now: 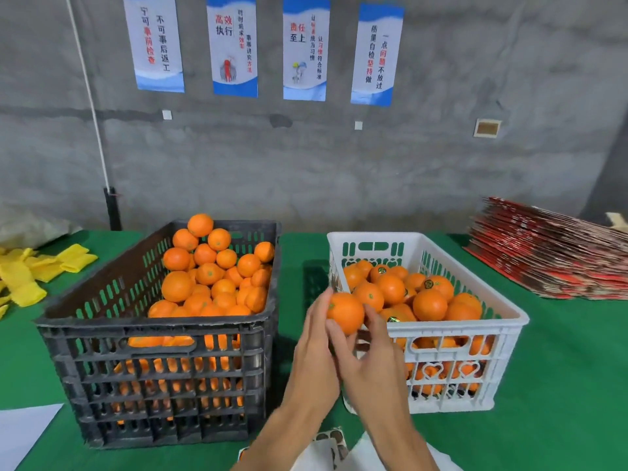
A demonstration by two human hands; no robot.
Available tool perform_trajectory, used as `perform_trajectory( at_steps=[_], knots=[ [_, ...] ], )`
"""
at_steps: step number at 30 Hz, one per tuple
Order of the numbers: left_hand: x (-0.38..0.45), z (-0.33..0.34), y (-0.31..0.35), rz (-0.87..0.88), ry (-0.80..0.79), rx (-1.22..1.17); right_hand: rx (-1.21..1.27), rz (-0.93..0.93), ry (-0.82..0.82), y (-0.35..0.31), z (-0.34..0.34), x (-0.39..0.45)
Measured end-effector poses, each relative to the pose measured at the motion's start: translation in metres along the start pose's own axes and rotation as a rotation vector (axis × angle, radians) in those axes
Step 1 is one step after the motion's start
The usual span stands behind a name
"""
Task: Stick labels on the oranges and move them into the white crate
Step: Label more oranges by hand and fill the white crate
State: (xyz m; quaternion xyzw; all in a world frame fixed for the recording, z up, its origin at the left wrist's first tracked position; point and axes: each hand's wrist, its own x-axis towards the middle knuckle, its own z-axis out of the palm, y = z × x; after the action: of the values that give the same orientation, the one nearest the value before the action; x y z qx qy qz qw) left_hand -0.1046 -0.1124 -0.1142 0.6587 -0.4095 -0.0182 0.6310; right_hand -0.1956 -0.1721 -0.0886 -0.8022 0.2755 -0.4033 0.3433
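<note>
Both hands are cupping one orange point(345, 312) at the near left corner of the white crate point(503, 334): the left hand point(314, 348) is gripping its side, the right hand point(370, 355) curling underneath. Whether a label is on it is hidden. The left hand should probably be steadying the fruit while a right fingertip is pressing the label flat.

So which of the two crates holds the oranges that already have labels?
The white crate, on the right. Several oranges in it show small dark round labels; none are visible on the oranges in the black crate on the left.
</note>
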Motion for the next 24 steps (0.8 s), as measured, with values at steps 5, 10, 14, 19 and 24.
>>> perform_trajectory(
  at_steps=[5,10,14,19,24],
  knots=[
    [0.063,0.021,0.043,0.107,-0.22,0.26,-0.311,-0.045,0.195,0.007,-0.04,0.066],
    [0.08,0.012,0.051,0.177,-0.184,0.43,-0.614,-0.158,0.18,0.026,-0.047,0.095],
    [0.083,-0.026,0.044,0.188,-0.035,0.535,-0.405,-0.373,0.034,-0.005,-0.008,0.097],
    [0.084,-0.098,0.046,0.099,0.029,0.694,-0.113,-0.469,-0.139,-0.066,0.055,0.095],
    [0.103,-0.196,0.035,-0.377,-0.184,0.973,-0.132,-0.447,-0.419,-0.111,0.112,0.101]
  ],
)
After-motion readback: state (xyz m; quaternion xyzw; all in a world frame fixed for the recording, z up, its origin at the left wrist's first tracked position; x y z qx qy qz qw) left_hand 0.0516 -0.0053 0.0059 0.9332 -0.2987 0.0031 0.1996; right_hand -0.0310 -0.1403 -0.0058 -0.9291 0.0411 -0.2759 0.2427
